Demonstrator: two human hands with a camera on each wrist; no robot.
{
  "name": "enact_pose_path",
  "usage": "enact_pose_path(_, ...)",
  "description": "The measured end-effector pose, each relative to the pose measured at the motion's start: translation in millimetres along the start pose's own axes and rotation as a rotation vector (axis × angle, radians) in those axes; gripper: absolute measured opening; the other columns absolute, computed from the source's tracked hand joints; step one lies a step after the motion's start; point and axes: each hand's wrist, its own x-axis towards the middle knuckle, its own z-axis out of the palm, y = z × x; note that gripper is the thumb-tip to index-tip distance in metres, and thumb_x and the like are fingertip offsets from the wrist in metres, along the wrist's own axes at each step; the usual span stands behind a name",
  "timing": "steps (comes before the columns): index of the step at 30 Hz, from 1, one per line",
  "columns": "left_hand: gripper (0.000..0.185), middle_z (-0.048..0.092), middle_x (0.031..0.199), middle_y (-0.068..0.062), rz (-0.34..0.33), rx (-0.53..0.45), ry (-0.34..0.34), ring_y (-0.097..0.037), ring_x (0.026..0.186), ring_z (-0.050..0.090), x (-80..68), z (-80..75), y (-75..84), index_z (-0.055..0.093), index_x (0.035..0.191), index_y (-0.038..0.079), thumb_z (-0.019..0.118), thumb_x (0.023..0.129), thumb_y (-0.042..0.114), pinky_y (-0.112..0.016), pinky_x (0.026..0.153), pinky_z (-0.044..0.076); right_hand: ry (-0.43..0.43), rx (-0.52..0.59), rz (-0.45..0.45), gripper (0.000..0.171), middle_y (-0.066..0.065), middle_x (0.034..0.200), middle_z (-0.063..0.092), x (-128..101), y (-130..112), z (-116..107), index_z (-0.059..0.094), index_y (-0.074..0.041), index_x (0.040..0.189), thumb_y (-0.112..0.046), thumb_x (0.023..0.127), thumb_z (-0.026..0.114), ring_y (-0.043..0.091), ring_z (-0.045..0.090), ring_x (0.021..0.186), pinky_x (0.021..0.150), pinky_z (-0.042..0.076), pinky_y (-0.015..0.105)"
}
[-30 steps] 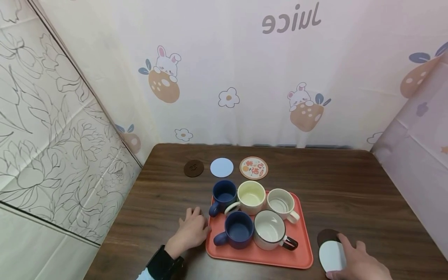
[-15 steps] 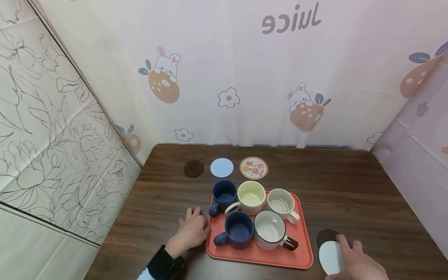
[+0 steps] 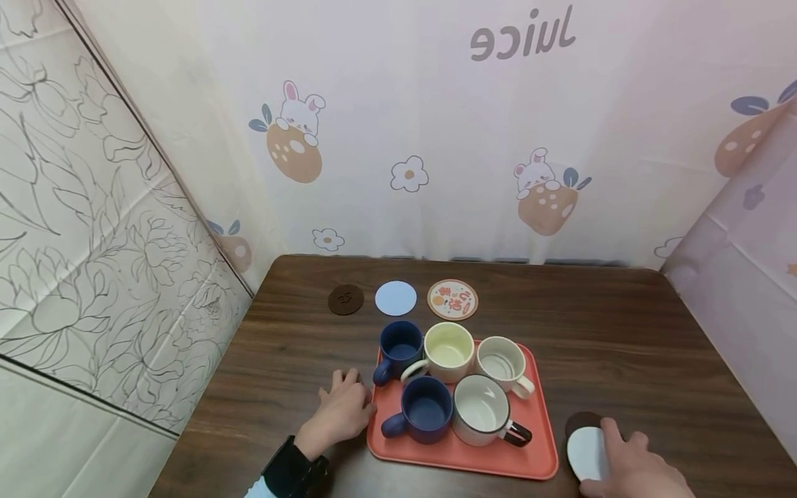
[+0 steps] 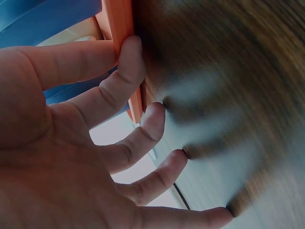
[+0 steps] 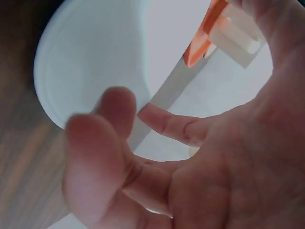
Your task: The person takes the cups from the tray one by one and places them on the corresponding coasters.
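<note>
My left hand rests beside the left edge of the coral tray. In the left wrist view, thumb and index finger touch the tray's rim, while the other fingertips stand spread on the table. My right hand holds a round white coaster by its edge, between thumb and fingers. A dark brown disc shows partly behind it. On the tray are two dark blue mugs, a pale yellow-green mug, a cream mug and a white mug with a black handle.
Along the back of the brown wooden table lie a dark brown coaster, a pale blue-white coaster and a printed orange-and-white coaster. A patterned curtain hangs behind the table.
My right hand has shifted very slightly around the white coaster. The left hand, tray and mugs stay in place. The head view has moved slightly.
</note>
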Motion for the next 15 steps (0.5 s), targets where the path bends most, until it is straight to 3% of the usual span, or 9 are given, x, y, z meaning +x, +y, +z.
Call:
enact_pose_path(7,0.030,0.053,0.112,-0.009,0.009,0.007,0.003,-0.040,0.117,0.040,-0.9,-0.7,0.2,0.067,0.069,0.015,0.072,0.099,0.020,-0.087,0.098,0.027,0.132,0.041,-0.106,0.113,0.043,0.102,0.041,8.9,8.0,-24.2,0.026,0.014,0.138,-0.058,0.077,0.089,0.043,0.061,0.077,0.066,0.051,0.063)
enact_pose_path(15,0.026,0.054,0.112,-0.010,0.016,-0.007,0.005,-0.040,0.116,0.040,0.1,1.4,-1.4,0.070,0.073,0.014,0.074,0.098,0.020,-0.085,0.097,0.030,0.205,0.098,-0.202,0.105,0.047,0.110,0.033,51.1,12.2,-42.6,0.028,0.016,0.144,-0.049,0.085,0.084,0.050,0.057,0.086,0.069,0.052,0.062)
